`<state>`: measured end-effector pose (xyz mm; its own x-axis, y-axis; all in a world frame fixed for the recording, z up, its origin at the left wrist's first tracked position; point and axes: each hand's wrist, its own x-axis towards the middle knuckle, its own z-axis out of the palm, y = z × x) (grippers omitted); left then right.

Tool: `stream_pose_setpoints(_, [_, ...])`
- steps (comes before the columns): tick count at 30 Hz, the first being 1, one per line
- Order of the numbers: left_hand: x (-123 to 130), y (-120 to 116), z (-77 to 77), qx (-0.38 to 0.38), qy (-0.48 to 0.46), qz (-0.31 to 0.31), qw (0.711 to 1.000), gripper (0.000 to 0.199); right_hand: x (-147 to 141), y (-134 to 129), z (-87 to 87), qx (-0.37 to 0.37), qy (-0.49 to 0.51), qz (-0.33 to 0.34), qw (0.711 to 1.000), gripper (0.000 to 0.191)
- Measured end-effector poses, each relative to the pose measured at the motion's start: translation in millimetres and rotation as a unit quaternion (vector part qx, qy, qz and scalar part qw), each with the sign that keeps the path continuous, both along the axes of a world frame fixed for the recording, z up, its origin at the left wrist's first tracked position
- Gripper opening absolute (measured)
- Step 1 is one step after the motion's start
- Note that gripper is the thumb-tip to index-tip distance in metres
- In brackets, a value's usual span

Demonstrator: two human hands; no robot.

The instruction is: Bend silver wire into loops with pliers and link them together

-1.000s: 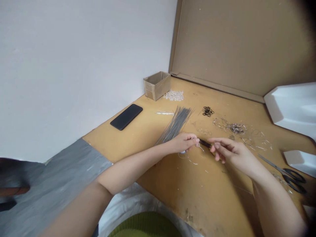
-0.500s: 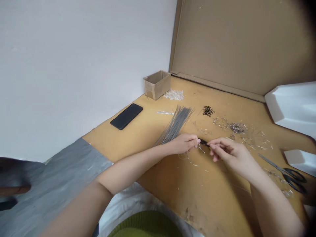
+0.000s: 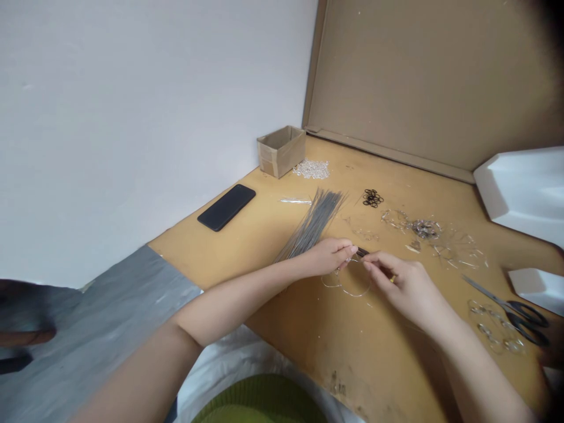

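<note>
My left hand [image 3: 335, 256] is closed in a pinch on a thin silvery wire, whose loops [image 3: 356, 294] hang below the fingers. A slim dark piece [image 3: 362, 252] sticks out between the two hands; its kind is unclear. My right hand [image 3: 399, 283] lies just to the right, thumb and forefinger pinched together near the wire; what they hold is too fine to make out. Behind my left wrist lies a bundle of straight grey wires [image 3: 315, 220] on the table [image 3: 282, 229].
Scissors [image 3: 500, 301] lie at right beside wire pieces with clear beads [image 3: 496, 329]. Farther back are black rings [image 3: 372, 198], tangled wire bits [image 3: 425, 228], a clear bead pile [image 3: 312, 170], a cardboard box [image 3: 275, 161] and a phone [image 3: 227, 207]. White trays [image 3: 524, 182] stand right.
My right hand has moved left, closer to my left hand. The wire loop beneath them now shows as a wider curve. My left hand stays almost in place.
</note>
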<state>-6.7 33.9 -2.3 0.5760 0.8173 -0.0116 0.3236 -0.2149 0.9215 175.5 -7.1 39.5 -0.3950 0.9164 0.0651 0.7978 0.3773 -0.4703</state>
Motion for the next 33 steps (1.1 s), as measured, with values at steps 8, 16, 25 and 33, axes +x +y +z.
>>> stream_pose_setpoints(8, [0.7,-0.8,-0.1,-0.006,-0.038,-0.024,0.999,0.034,5.0,0.9,4.0,-0.113,0.141,-0.029,0.983,0.025])
stream_pose_setpoints(16, [0.7,-4.1,8.7,-0.040,-0.069,-0.047,0.996,0.023,6.2,2.4,6.1,-0.137,0.202,-0.058,0.968,0.029])
stream_pose_setpoints(25, [1.2,-4.3,7.3,-0.090,-0.117,-0.066,0.987,0.010,11.7,2.2,9.1,-0.122,0.197,-0.078,0.970,0.027])
stream_pose_setpoints(33, [1.4,-3.8,3.2,-0.069,-0.113,-0.042,0.990,0.004,3.9,-4.2,10.7,-0.026,0.086,-0.061,0.994,0.023])
